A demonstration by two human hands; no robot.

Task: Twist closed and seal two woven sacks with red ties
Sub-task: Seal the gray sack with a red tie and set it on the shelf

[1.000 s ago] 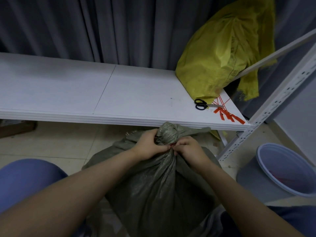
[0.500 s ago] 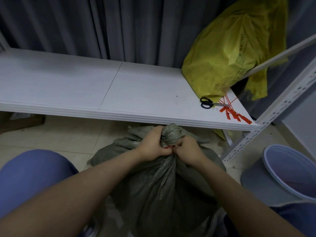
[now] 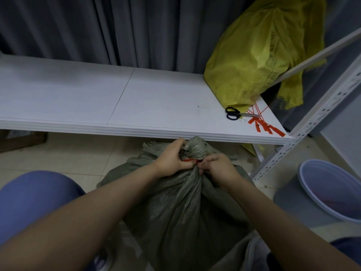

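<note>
1. Left hand [image 3: 172,163] grips the twisted neck of the green sack [image 3: 185,212]; right hand [image 3: 216,166] pinches the red tie [image 3: 189,160] round that neck.
2. Faint print on the yellow sack [image 3: 250,55] is unreadable.
3. The green sack, coarse and creased, stands on the floor between the knees, neck pointing up, just below the shelf [image 3: 78,94] edge.
4. The yellow sack leans upright on the shelf.

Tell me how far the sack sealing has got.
Done: the green sack has its neck twisted into a tight bunch. In hand: the left hand and right hand pinch a red tie at that neck; whether it is locked cannot be seen. Left: likely the yellow sack on the shelf, its mouth out of view, with spare ties lying by the scissors.
</note>
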